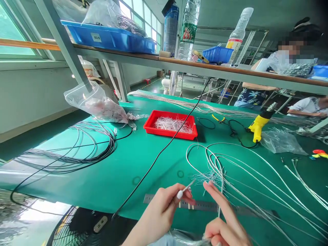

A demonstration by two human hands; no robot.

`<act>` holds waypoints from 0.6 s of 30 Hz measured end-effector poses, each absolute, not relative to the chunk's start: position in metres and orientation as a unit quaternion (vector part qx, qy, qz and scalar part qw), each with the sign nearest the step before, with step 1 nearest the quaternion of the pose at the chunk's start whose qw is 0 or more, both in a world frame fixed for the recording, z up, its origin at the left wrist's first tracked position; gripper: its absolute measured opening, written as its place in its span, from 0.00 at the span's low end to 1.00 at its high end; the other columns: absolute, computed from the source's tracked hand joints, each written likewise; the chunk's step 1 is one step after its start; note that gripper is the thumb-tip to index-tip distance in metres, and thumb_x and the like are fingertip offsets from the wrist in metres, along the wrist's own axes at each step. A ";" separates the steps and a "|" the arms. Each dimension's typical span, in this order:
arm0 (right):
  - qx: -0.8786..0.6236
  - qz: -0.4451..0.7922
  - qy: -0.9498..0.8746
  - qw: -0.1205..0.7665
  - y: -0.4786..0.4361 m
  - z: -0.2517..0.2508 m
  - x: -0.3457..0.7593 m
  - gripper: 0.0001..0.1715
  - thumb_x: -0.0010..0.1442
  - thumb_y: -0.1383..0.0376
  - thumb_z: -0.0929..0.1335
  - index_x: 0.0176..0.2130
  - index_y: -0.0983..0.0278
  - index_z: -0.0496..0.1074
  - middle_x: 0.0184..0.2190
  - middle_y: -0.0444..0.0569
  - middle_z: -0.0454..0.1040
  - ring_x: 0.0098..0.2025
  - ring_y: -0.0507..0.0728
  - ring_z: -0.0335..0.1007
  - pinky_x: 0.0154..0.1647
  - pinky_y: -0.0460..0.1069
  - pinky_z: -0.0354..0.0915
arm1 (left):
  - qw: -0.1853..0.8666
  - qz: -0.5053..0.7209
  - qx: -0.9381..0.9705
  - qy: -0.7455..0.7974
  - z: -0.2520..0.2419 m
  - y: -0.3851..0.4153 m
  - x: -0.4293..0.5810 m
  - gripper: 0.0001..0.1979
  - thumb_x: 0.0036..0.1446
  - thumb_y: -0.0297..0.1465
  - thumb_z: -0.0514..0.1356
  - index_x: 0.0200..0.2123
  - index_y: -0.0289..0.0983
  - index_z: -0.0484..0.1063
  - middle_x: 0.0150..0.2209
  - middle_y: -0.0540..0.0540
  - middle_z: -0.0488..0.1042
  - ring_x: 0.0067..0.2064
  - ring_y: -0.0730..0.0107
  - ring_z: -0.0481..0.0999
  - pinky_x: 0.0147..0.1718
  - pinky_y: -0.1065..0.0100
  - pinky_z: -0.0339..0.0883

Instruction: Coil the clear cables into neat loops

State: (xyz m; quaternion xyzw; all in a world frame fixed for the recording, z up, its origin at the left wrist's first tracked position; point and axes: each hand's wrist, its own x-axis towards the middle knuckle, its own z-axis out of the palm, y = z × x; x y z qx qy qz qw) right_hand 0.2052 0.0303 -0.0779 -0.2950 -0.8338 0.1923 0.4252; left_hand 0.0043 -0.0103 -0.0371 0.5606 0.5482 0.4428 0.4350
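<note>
My left hand (166, 208) pinches the end of a thin white cable (189, 186) between thumb and fingers, its tip pointing up and to the right. Close by on the right, my right hand (225, 217) has its index finger stretched out and its other fingers curled. A strand of the looped white cables (221, 184) runs down into those curled fingers; their grip is partly hidden. Beneath both hands a steel ruler (205, 206) lies on the green mat. Just beyond the fingertips is a small pile of fine wire offcuts (211, 177).
A red tray (170, 136) holds thin wire pieces. Black cable (102, 155) lies coiled left; a black cord (156, 159) crosses the table. A yellow heat gun (258, 126) stands right. The shelf (143, 56) spans overhead, a fan (74, 227) sits lower left, and people work beyond.
</note>
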 end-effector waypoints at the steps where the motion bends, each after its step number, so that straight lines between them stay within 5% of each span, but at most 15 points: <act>1: -0.312 0.253 -0.805 0.437 0.033 -0.077 0.204 0.32 0.71 0.54 0.53 0.23 0.62 0.68 0.64 0.51 0.62 0.63 0.64 0.61 0.53 0.54 0.70 | 0.476 0.433 0.557 0.526 -0.038 -0.012 0.010 0.17 0.70 0.38 0.48 0.39 0.39 0.74 0.40 0.45 0.81 0.42 0.65 0.75 0.47 0.67 0.61; 5: -0.398 0.503 -0.643 0.420 0.051 -0.078 0.203 0.24 0.69 0.48 0.58 0.40 0.61 0.73 0.53 0.56 0.74 0.45 0.60 0.78 0.44 0.53 0.76 | 0.631 0.495 0.467 0.374 -0.051 -0.014 0.027 0.20 0.69 0.43 0.48 0.34 0.36 0.72 0.31 0.40 0.82 0.37 0.61 0.78 0.49 0.60 0.62; 8: -0.456 0.570 -0.527 0.435 0.057 -0.077 0.194 0.28 0.64 0.43 0.60 0.40 0.63 0.71 0.47 0.57 0.77 0.33 0.58 0.79 0.30 0.51 0.77 | 0.685 0.554 0.356 0.313 -0.064 -0.011 0.037 0.19 0.67 0.43 0.51 0.32 0.35 0.71 0.23 0.41 0.80 0.27 0.65 0.77 0.41 0.63 0.67; 14: -0.497 0.604 -0.375 0.497 0.053 -0.072 0.173 0.30 0.58 0.39 0.65 0.39 0.63 0.66 0.37 0.50 0.77 0.24 0.53 0.72 0.12 0.44 0.64 | 0.715 0.601 0.241 0.266 -0.076 -0.002 0.048 0.17 0.63 0.41 0.57 0.30 0.33 0.72 0.16 0.43 0.75 0.18 0.69 0.73 0.29 0.67 0.70; 18: -0.502 0.632 -0.358 0.469 0.049 -0.079 0.165 0.33 0.56 0.37 0.64 0.40 0.63 0.66 0.36 0.51 0.77 0.26 0.56 0.74 0.13 0.46 0.64 | 0.710 0.619 0.214 0.259 -0.076 -0.001 0.051 0.15 0.61 0.40 0.59 0.31 0.34 0.73 0.12 0.51 0.67 0.15 0.73 0.68 0.28 0.67 0.70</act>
